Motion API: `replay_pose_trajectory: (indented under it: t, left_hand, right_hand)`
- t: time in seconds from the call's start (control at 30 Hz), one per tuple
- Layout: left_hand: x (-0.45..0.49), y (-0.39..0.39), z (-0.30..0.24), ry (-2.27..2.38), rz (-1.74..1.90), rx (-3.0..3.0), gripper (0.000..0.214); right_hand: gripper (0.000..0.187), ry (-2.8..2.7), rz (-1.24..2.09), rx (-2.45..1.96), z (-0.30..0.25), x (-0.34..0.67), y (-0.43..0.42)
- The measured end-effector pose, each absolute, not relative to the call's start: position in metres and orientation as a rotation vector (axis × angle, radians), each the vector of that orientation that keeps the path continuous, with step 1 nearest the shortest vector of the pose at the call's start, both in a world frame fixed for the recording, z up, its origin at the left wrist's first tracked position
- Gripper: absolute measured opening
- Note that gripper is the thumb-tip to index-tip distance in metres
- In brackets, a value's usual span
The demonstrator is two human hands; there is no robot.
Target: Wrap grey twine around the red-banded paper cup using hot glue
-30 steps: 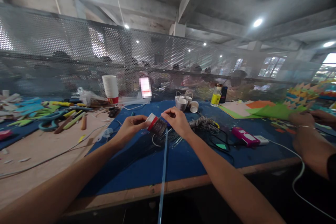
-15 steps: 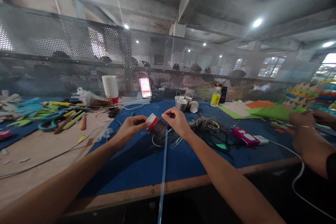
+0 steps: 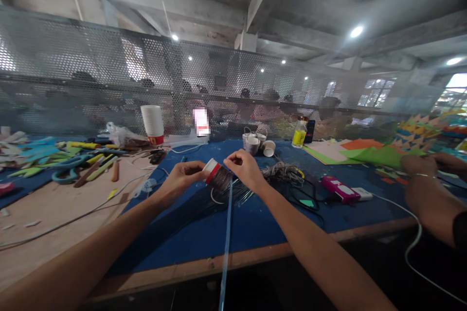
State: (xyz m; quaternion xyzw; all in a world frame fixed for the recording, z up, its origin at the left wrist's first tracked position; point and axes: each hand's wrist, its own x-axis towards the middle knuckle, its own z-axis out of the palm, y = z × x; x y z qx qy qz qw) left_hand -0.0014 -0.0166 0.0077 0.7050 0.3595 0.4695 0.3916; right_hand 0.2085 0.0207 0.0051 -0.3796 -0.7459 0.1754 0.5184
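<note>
Head view: the paper cup [image 3: 211, 170] is at the centre of the frame, tilted. Its left hand [image 3: 179, 177] holder has thumb and fingers closed on the white end. Dark winding [image 3: 221, 178] covers the body toward the right; the red band and white end remain bare, so coverage is judged partial. The right hand [image 3: 246, 169] is pinched beside the wound end; whether a strand lies between its fingertips cannot be told. Compared with half a second ago, hands and cup hold virtually the same pose; the view shifts slightly.
</note>
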Motion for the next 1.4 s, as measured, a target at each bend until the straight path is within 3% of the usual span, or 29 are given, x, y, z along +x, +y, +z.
replay_pose_trajectory:
  t: [1.0, 1.4]
  left_hand:
    - [-0.004, -0.014, 0.003, 0.826, 1.141, 1.581, 0.014]
    - [-0.009, -0.001, -0.002, 0.861, 1.365, 1.429, 0.022]
  right_hand:
    - [0.021, -1.829, 0.457, -0.953, -0.005, 0.213, 0.033]
    - [0.058, -1.836, 0.762, -0.959, -0.006, 0.211, 0.031]
